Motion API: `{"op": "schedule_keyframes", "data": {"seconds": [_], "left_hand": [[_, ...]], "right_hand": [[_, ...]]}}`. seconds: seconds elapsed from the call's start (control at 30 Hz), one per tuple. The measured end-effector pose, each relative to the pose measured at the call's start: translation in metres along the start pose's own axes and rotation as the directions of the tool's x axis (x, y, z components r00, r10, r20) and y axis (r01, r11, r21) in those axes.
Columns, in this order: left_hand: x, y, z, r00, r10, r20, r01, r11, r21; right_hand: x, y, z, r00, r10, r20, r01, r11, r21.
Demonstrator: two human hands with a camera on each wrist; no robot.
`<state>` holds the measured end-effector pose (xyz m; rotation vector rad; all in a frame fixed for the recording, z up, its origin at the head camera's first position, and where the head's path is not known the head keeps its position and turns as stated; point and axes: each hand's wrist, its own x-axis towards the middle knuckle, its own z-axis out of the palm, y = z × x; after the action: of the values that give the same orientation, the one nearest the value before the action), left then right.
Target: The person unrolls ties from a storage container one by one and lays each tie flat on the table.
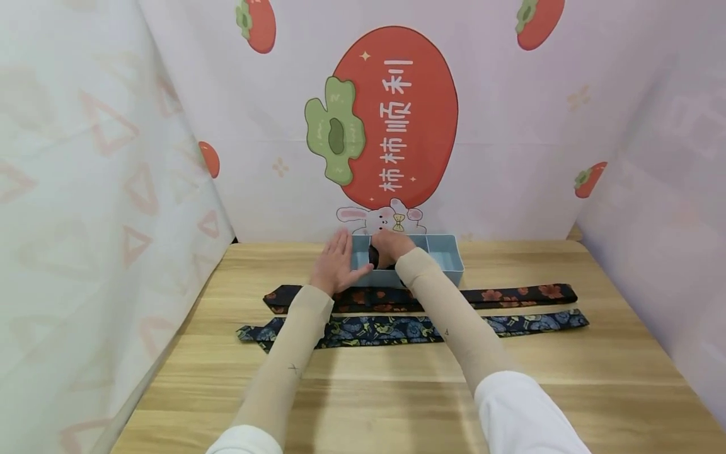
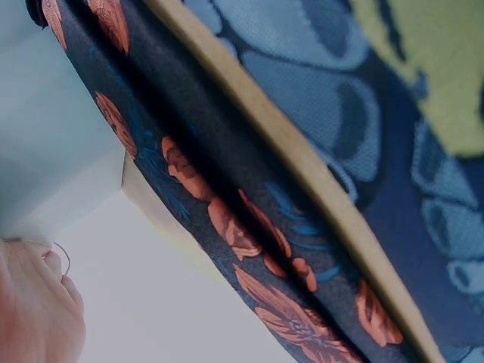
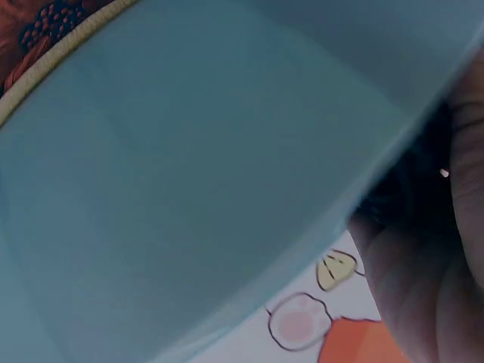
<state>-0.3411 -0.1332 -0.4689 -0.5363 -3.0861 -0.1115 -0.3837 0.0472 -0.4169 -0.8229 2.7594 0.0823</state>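
Observation:
A light blue divided box [image 1: 445, 255] stands at the back of the table. My right hand [image 1: 391, 247] reaches down into one of its middle compartments and grips a dark bundle [image 1: 373, 256] that looks like a rolled necktie. Most of that bundle is hidden by the fingers and, in the right wrist view, by the box wall [image 3: 189, 174]. My left hand [image 1: 334, 263] lies at the box's left end, fingers straight, thumb stretched along the front rim. In front of the box lies a folded black necktie with red flowers [image 1: 524, 296], partly under both forearms.
Nearer to me, a navy necktie with a blue and yellow pattern [image 1: 374, 329] lies lengthwise across the wooden table [image 1: 374, 403]. A printed cloth backdrop [image 1: 272, 113] rises right behind the box, and cloth walls stand on both sides.

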Motion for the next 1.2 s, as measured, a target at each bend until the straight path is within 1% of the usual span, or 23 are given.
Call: {"op": "schedule_keyframes", "data": {"seconds": [0.13, 0.23, 0.33, 0.4, 0.57, 0.7, 0.83, 0.97, 1.13, 1.2], "left_hand": [[0.001, 0.007, 0.004, 1.000, 0.016, 0.000, -0.016, 1.000, 0.012], [0.002, 0.009, 0.003, 1.000, 0.018, -0.015, -0.018, 1.000, 0.026], [0.003, 0.009, 0.000, 0.999, 0.022, -0.030, -0.022, 0.999, 0.025], [0.003, 0.009, -0.001, 0.999, 0.021, -0.025, -0.020, 1.000, 0.019], [0.000, 0.010, -0.001, 1.000, 0.015, -0.008, -0.015, 1.000, 0.011], [0.000, 0.009, -0.001, 1.000, 0.013, -0.008, -0.013, 1.000, 0.016], [0.001, 0.009, -0.002, 1.000, 0.004, -0.002, -0.004, 1.000, 0.021], [0.000, 0.009, -0.004, 1.000, -0.009, 0.008, 0.008, 0.999, 0.036], [-0.002, 0.006, -0.005, 0.999, -0.024, 0.024, 0.023, 0.999, 0.045], [-0.003, 0.004, -0.005, 0.999, -0.030, 0.031, 0.029, 0.999, 0.044]], "right_hand": [[0.002, 0.002, 0.013, 0.999, 0.048, 0.016, -0.047, 0.998, -0.036], [0.002, 0.002, 0.017, 0.998, 0.053, -0.028, -0.055, 0.996, -0.068], [0.000, 0.001, 0.018, 0.996, 0.034, -0.087, -0.044, 0.993, -0.108], [-0.001, 0.001, 0.019, 0.993, 0.024, -0.112, -0.037, 0.993, -0.116], [-0.005, 0.002, 0.023, 0.988, -0.014, -0.154, -0.001, 0.996, -0.094], [-0.008, 0.004, 0.019, 0.983, -0.052, -0.176, 0.038, 0.996, -0.081], [-0.011, 0.004, 0.009, 0.983, -0.060, -0.171, 0.051, 0.997, -0.056], [-0.015, 0.006, -0.008, 0.983, -0.042, -0.177, 0.036, 0.999, -0.037], [-0.027, 0.005, -0.046, 0.979, -0.008, -0.204, 0.012, 1.000, 0.015], [-0.034, 0.003, -0.062, 0.976, -0.003, -0.216, 0.006, 1.000, 0.017]]}}
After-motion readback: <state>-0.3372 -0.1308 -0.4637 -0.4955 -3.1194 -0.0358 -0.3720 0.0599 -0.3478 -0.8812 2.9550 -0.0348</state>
